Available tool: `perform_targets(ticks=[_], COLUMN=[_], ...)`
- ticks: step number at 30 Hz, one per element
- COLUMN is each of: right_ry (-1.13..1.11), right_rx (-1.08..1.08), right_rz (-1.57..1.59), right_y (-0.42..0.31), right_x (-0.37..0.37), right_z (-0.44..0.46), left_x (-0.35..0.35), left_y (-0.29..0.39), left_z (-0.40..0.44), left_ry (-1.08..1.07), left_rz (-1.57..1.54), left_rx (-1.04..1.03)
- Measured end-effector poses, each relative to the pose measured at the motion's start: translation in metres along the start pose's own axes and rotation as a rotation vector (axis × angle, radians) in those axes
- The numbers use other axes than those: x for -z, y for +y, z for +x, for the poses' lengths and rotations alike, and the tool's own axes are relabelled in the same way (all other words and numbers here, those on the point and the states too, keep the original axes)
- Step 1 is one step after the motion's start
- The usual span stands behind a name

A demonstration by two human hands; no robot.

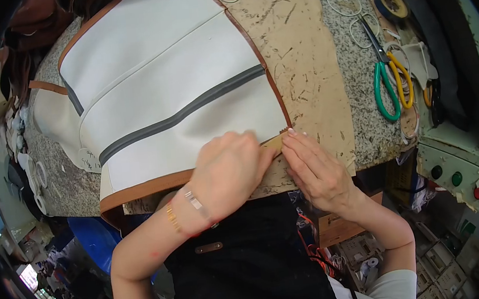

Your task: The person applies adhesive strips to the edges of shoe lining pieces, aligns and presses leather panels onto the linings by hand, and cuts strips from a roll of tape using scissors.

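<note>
Pinching a white panel (186, 71), brown-edged and grey-striped, left hand (226, 162) and right hand (319, 173) sit close together.

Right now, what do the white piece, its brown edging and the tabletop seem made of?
White piece: perhaps leather or coated fabric; smooth, no weave showing.
Brown edging: likely leather or imitation; smooth, flat strip.
Tabletop: probably granite or terrazzo; dull, grey speckling.

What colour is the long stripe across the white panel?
The long stripe is dark grey: head view.
</note>
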State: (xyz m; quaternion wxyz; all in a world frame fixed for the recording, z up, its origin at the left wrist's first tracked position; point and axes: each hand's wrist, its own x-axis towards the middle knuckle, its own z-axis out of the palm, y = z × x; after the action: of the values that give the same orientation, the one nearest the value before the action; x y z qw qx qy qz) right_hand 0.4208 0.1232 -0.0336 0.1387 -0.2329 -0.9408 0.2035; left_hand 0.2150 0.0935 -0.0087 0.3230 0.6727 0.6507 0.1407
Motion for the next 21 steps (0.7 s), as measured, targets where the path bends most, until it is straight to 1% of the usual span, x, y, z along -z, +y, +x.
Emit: perform_targets(ticks=[1, 4, 7, 11, 14, 16, 18, 19, 20, 21], right_ry=[-0.026, -0.029, -0.059, -0.108, -0.100, -0.235, -0.263, -0.224, -0.181, -0.207], right_rx=[0.001, -0.026, -0.052, -0.020, 0.048, 0.104, 0.215, 0.304, 0.398, 0.452], right_rz=[-0.015, 0.004, 0.005, -0.093, -0.178, -0.217, -0.277, -0.318, -0.358, -0.406], right_y=[0.000, -0.001, -0.001, -0.002, -0.002, -0.010, -0.021, -0.025, -0.027, -0.029], right_x=[0.001, -0.002, -0.003, -0.001, -0.003, -0.001, -0.006, -0.010, -0.014, -0.013], right_z=[0.000, 0.001, 0.002, 0.005, 0.013, 0.030, 0.047, 0.056, 0.064, 0.069], left_x=[0.014, 0.048, 0.051, 0.034, 0.026, 0.023, 0.018, 0.019, 0.031, 0.055], left_y=[-0.001, -0.017, -0.024, -0.035, -0.041, -0.042, -0.042, -0.042, -0.040, -0.032], left_z=[-0.010, -0.032, -0.041, -0.044, -0.046, -0.045, -0.050, -0.054, -0.062, -0.076], left_ry=[-0.039, -0.227, -0.200, -0.119, -0.068, -0.059, -0.030, -0.009, -0.040, -0.078], left_rz=[0.131, -0.067, -0.234, -0.192, -0.177, -0.125, -0.013, 0.048, 0.051, 0.051], left_rx=[-0.028, 0.191, 0.362, 0.314, 0.263, 0.241, 0.210, 0.196, 0.215, 0.239])
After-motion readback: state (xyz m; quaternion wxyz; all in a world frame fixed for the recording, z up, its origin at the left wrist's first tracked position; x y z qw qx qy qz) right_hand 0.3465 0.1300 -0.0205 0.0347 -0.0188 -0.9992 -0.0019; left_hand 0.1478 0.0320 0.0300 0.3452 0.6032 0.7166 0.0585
